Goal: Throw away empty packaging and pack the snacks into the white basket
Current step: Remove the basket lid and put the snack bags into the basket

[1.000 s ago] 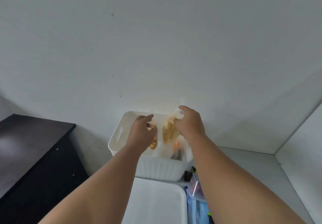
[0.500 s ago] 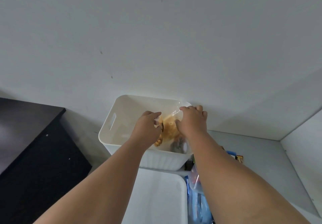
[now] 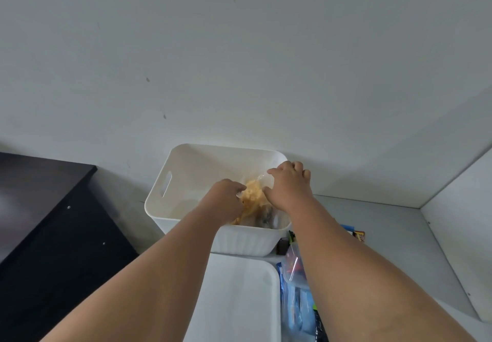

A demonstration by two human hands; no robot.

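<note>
Head view: two bare forearms are reaching forward over the white basket [image 3: 186, 171], which is sitting at the far edge of the grey surface [image 3: 386, 235], against the wall.
Contents: a clear snack bag [image 3: 253, 195] of yellow-orange pieces is lying tilted inside the basket, toward its right side.
Right: the right hand [image 3: 288, 184] is gripping the bag's clear top, fingers curling near the basket's far right corner.
Left: the left hand [image 3: 226, 200] is touching the bag's left side, fingers bending down out of sight — whether it is pinching the bag, I cannot tell.
Near edge: a white tray [image 3: 239, 301] is lying just in front of the basket — blue and clear packets [image 3: 295, 301] are lying beside its right edge.
Far left: a dark cabinet [image 3: 53, 222] is standing beside the surface.
</note>
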